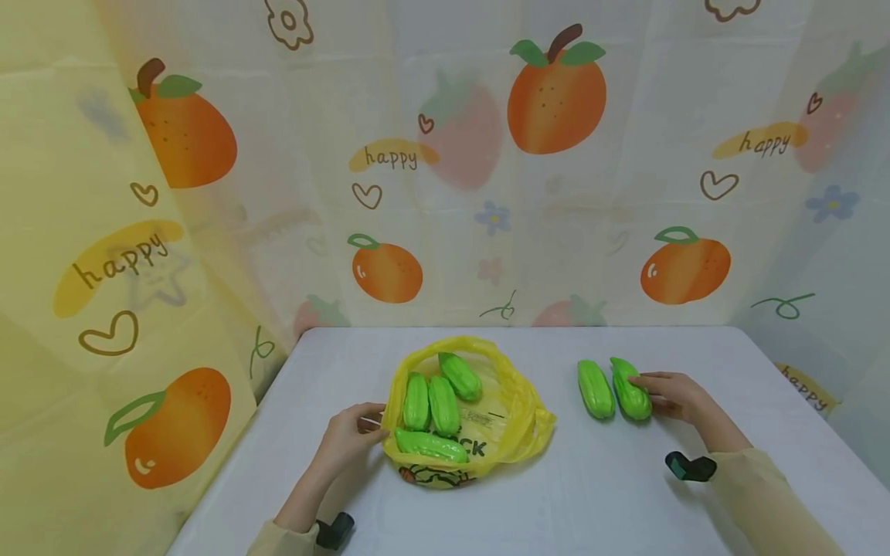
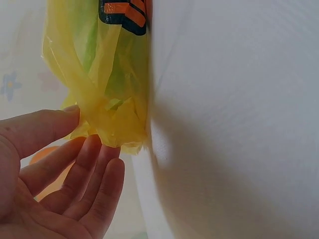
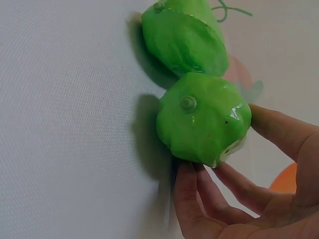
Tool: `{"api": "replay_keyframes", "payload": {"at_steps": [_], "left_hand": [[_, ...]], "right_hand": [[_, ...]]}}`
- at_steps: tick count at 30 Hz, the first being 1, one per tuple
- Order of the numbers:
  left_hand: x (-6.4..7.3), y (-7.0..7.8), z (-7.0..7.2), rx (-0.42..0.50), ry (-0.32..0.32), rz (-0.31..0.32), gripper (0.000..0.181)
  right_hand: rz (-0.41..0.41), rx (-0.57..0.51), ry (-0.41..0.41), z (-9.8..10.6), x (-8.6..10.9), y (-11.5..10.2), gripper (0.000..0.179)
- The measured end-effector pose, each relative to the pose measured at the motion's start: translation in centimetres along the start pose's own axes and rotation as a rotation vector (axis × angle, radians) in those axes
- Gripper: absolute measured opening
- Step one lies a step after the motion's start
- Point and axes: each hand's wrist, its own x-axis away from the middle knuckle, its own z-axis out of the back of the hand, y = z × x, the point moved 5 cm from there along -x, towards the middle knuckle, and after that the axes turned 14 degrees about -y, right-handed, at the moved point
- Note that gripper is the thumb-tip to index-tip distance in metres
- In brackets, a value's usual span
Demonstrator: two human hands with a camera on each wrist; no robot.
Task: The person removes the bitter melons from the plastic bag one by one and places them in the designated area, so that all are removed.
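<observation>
A yellow plastic bag (image 1: 511, 448) lies with its mouth spread wide. Inside it are several glossy green cucumber-like vegetables (image 1: 445, 405). My left hand (image 1: 351, 432) is at the bag's left edge, and in the left wrist view its thumb and fingers (image 2: 107, 194) pinch the gathered yellow plastic. Over on the right, my right hand (image 1: 674, 398) grips another green cucumber-like vegetable (image 3: 204, 119), thumb on one side and fingers on the other. Its rounded end with a small stub faces the right wrist camera. A similar green vegetable (image 1: 596, 390) lies just left of it.
A white-covered table (image 1: 556, 510) carries everything. A fruit-printed curtain (image 1: 445, 255) stands behind its far edge, with further printed cloth at the left and right sides. Black wrist-worn pieces (image 1: 691, 466) sit by both sleeves.
</observation>
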Motion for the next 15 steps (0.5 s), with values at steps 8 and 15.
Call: {"api": "replay_keyframes", "payload": {"at_steps": [8,15], "left_hand": [[0.08,-0.04,0.04,0.004,0.004,-0.01,0.038],[0.16,-0.08,0.02,0.003,0.007,-0.014,0.037]], "right_hand": [[0.007,-0.008,0.001,-0.11,-0.16,0.08,0.084],[0.004,-0.011,0.005,-0.07,-0.36,0.08,0.084]]}}
